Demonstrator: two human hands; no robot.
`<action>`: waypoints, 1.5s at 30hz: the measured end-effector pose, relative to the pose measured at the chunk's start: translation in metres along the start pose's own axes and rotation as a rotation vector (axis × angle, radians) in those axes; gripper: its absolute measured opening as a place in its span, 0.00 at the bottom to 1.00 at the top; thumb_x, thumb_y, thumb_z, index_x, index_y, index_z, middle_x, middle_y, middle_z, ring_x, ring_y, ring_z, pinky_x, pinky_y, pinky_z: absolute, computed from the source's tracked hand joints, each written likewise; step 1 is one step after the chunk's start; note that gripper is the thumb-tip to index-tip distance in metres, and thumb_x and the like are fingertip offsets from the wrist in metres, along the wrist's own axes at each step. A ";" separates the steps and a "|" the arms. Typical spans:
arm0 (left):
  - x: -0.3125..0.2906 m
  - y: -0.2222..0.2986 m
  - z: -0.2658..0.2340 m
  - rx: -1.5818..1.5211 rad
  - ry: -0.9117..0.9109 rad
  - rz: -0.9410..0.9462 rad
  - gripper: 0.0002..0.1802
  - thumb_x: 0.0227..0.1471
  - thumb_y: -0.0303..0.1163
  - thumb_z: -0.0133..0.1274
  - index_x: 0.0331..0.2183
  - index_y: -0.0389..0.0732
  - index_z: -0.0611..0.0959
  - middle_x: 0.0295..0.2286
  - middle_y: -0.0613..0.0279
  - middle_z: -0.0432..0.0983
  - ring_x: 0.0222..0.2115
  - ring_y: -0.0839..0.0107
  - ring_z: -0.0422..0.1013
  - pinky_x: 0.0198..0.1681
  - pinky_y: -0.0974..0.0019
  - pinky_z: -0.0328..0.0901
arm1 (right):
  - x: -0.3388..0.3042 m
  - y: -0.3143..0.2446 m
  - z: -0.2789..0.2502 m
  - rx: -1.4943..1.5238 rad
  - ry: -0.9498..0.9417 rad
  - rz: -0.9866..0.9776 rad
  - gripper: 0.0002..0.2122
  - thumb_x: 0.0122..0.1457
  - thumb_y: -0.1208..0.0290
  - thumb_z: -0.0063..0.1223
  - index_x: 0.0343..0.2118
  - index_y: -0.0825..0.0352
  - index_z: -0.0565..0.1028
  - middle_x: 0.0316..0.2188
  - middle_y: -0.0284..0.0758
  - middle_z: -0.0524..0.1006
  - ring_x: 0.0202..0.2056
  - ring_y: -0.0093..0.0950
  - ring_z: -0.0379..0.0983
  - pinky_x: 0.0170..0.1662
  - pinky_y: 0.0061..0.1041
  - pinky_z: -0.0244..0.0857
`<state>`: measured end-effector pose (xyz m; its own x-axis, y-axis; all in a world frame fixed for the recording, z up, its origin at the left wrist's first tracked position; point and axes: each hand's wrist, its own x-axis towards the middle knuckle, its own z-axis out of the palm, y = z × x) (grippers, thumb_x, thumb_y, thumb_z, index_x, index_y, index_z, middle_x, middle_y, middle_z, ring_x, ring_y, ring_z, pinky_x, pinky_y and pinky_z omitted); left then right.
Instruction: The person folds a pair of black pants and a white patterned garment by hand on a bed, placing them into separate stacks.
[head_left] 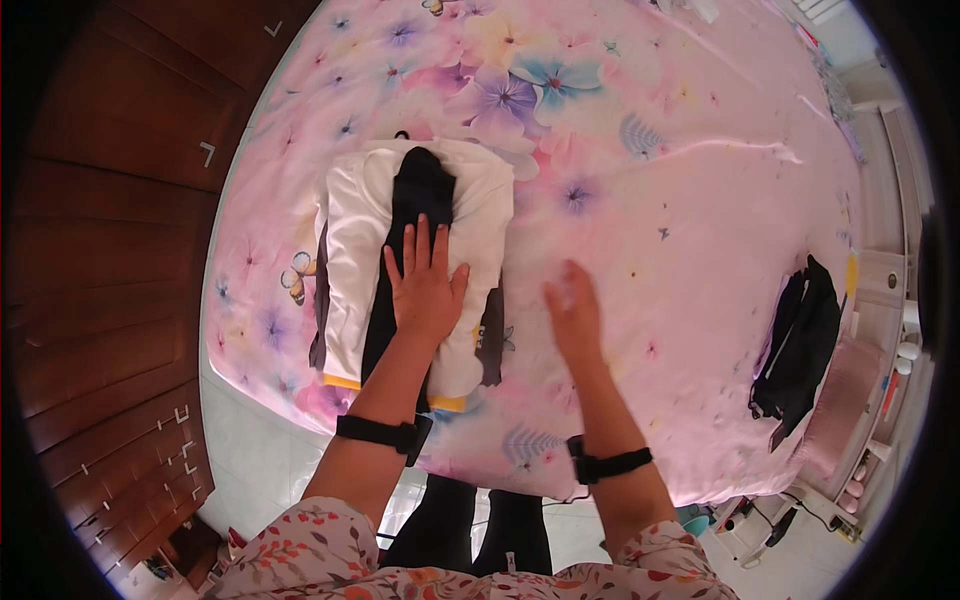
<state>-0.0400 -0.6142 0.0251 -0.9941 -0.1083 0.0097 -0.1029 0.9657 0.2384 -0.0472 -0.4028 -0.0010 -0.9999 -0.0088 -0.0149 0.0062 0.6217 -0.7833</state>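
A folded white garment [480, 230] lies on the bed, with yellow edging at its near end and dark grey cloth showing from beneath at both sides. Along its middle runs a narrow strip of folded black cloth [410, 195]. My left hand [428, 285] rests flat on the black cloth and the white fabric beside it, fingers spread. To the right, my right hand [574, 310] hovers over the bedsheet, apart from the garments. It is slightly blurred, its fingers loosely extended, and nothing shows in it. A small black hook pokes out at the far end of the stack.
The bed wears a pink floral sheet [700, 300]. Black garments [800, 350] lie near its right edge, beside a pink cushion [845, 400]. Brown wooden cabinets [120, 260] stand along the left. White shelving [890, 230] with small items lines the right.
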 end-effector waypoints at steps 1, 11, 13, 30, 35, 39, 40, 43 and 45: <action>0.000 -0.001 0.004 0.033 -0.016 -0.022 0.33 0.54 0.45 0.42 0.58 0.42 0.58 0.61 0.50 0.44 0.62 0.53 0.41 0.60 0.41 0.32 | 0.016 0.012 -0.026 -0.140 0.007 -0.121 0.22 0.54 0.66 0.52 0.51 0.69 0.65 0.50 0.47 0.67 0.52 0.44 0.62 0.53 0.37 0.55; 0.012 0.016 -0.012 0.029 -0.207 -0.141 0.38 0.51 0.44 0.46 0.58 0.38 0.55 0.61 0.48 0.40 0.62 0.51 0.38 0.59 0.38 0.30 | 0.034 0.035 -0.124 -0.282 -0.432 0.113 0.25 0.54 0.68 0.53 0.55 0.67 0.63 0.57 0.45 0.61 0.58 0.39 0.57 0.60 0.32 0.52; 0.030 0.044 -0.024 -0.011 -0.327 -0.232 0.40 0.49 0.42 0.49 0.58 0.37 0.54 0.61 0.47 0.38 0.62 0.50 0.37 0.59 0.36 0.30 | 0.050 0.014 -0.138 -0.204 -0.387 0.138 0.24 0.54 0.70 0.53 0.54 0.68 0.64 0.56 0.45 0.63 0.57 0.39 0.58 0.59 0.32 0.53; 0.307 0.120 0.099 -0.111 0.032 -0.155 0.38 0.50 0.41 0.48 0.58 0.36 0.56 0.61 0.50 0.42 0.62 0.55 0.40 0.60 0.44 0.37 | 0.262 0.107 -0.082 -0.693 0.010 -0.168 0.29 0.57 0.58 0.43 0.59 0.68 0.55 0.62 0.42 0.53 0.62 0.43 0.47 0.58 0.52 0.43; 0.364 0.143 0.121 0.176 0.200 -0.218 0.35 0.54 0.43 0.41 0.59 0.37 0.54 0.61 0.52 0.42 0.61 0.54 0.41 0.60 0.43 0.36 | 0.277 0.103 -0.085 -0.622 -0.078 -0.167 0.29 0.58 0.57 0.40 0.59 0.69 0.54 0.62 0.42 0.51 0.63 0.42 0.45 0.58 0.56 0.40; 0.375 0.157 0.119 0.093 0.158 -0.248 0.35 0.52 0.41 0.40 0.59 0.37 0.54 0.61 0.53 0.43 0.62 0.53 0.39 0.61 0.44 0.33 | 0.301 0.111 -0.102 -0.681 -0.137 -0.153 0.28 0.59 0.55 0.36 0.58 0.70 0.56 0.62 0.43 0.51 0.63 0.42 0.45 0.58 0.59 0.35; 0.375 0.158 0.119 0.069 0.157 -0.243 0.34 0.52 0.40 0.39 0.59 0.37 0.55 0.61 0.53 0.44 0.61 0.53 0.41 0.61 0.44 0.33 | 0.315 0.111 -0.104 -0.677 -0.138 -0.148 0.28 0.59 0.55 0.36 0.58 0.70 0.56 0.62 0.43 0.51 0.63 0.42 0.45 0.58 0.59 0.35; 0.376 0.156 0.120 0.056 0.155 -0.240 0.34 0.51 0.38 0.39 0.58 0.37 0.55 0.61 0.53 0.45 0.61 0.52 0.41 0.61 0.44 0.32 | 0.372 0.105 -0.110 -0.602 -0.153 -0.200 0.27 0.58 0.57 0.39 0.57 0.70 0.58 0.62 0.44 0.52 0.63 0.42 0.46 0.59 0.56 0.34; 0.379 0.151 0.113 0.087 0.161 -0.235 0.34 0.51 0.39 0.38 0.58 0.37 0.55 0.60 0.52 0.47 0.61 0.51 0.42 0.61 0.44 0.32 | 0.416 0.096 -0.109 -0.505 -0.120 -0.238 0.27 0.56 0.62 0.44 0.57 0.70 0.58 0.62 0.44 0.52 0.63 0.41 0.45 0.61 0.52 0.35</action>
<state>-0.4367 -0.4826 -0.0445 -0.9252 -0.3603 0.1193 -0.3389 0.9257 0.1680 -0.4640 -0.2616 -0.0145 -0.9638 -0.2647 0.0320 -0.2567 0.8887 -0.3798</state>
